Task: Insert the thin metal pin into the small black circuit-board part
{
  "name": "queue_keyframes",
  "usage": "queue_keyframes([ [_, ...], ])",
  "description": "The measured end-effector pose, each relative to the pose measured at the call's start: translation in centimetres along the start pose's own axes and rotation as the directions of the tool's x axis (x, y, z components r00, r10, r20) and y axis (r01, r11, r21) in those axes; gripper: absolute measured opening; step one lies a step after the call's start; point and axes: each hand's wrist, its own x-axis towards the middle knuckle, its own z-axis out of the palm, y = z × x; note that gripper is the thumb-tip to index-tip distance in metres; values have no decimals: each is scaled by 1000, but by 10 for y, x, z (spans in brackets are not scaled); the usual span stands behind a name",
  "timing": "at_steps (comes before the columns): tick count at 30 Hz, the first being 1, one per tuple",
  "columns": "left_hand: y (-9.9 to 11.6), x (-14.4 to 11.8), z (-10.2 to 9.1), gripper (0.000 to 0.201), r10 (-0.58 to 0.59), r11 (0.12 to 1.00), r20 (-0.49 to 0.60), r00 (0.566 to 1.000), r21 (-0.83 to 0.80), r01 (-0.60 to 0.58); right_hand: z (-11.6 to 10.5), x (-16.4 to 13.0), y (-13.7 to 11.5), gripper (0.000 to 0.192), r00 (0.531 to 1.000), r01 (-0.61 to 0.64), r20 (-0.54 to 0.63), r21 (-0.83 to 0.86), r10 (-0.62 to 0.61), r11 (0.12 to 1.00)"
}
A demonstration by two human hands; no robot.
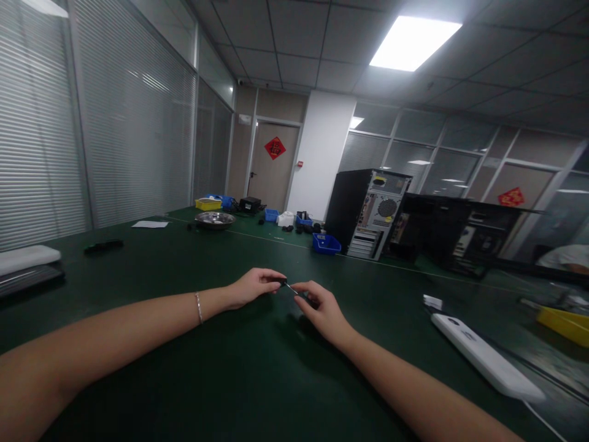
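Hands meet over the middle of the green tabletop (pixel 184 368), just above its surface. The left hand (pixel 251 287) is pinched shut on the dark end of a small tool (pixel 289 287), and the right hand (pixel 322 310) is closed round the other end; a thin, pale metal shaft shows in the gap between them. Whether it is a small screwdriver or something similar cannot be told, since it is small and partly covered.

Handling is judged as follows: the tool appears light, stiff and narrow, unlikely to bend but easily dropped or rolled if released. The thicker dark ends are judged the better places for a hold; the bare shaft would offer little grip.

Surroundings are noted. A long white power strip (pixel 483 359) lies to the right, well apart from the hands, with a yellow tray (pixel 564 324) beyond it. Farther back stand an open computer case (pixel 368 212), a blue bin (pixel 326 244) beside it, and a metal bowl (pixel 214 219). A flat white item (pixel 27 258) rests at the far left edge. Nothing lies between the hands and the tabletop beneath them. Part of another person (pixel 565 258) is seen at the far right.
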Motion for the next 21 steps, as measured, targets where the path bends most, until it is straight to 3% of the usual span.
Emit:
queue_keyframes([
  [14,-2,-1,2,34,10,999,8,1000,31,-11,-1,1,-2,21,1000,-8,30,-59,10,998],
  [21,1,-2,2,32,-56,997,17,998,-60,57,-3,-1,-6,21,998,0,66,-30,2,1000],
])
